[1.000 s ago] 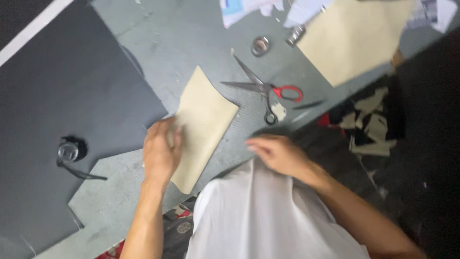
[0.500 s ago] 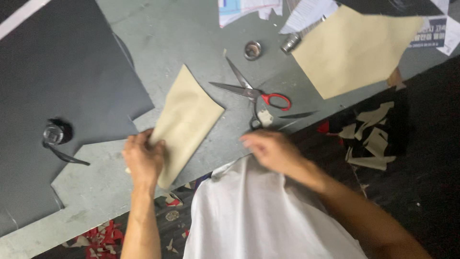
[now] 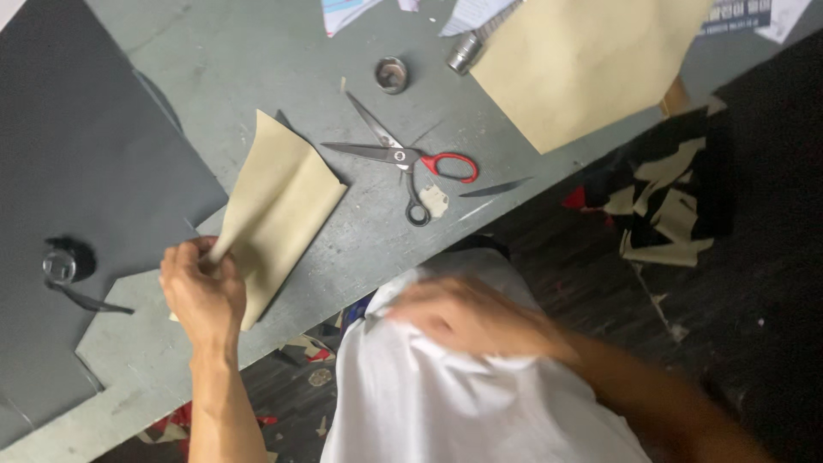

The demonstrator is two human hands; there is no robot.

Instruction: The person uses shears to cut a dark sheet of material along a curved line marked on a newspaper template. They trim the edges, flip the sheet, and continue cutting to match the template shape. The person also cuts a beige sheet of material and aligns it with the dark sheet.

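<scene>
My left hand pinches the near end of a folded beige sheet that lies on the grey table, lifting one flap of it. My right hand is blurred and sits off the table in front of my white shirt; whether it holds anything cannot be made out. Open scissors with one red and one black handle lie on the table to the right of the sheet.
A large black sheet covers the table's left part, with a small black-and-clear object on it. A bigger beige sheet, a small metal tin and a metal cylinder lie at the back. Beige and black scraps litter the floor.
My left hand has slid down the beige sheet to its near end and raised a flap. My right hand moved back from the table edge toward my shirt.
</scene>
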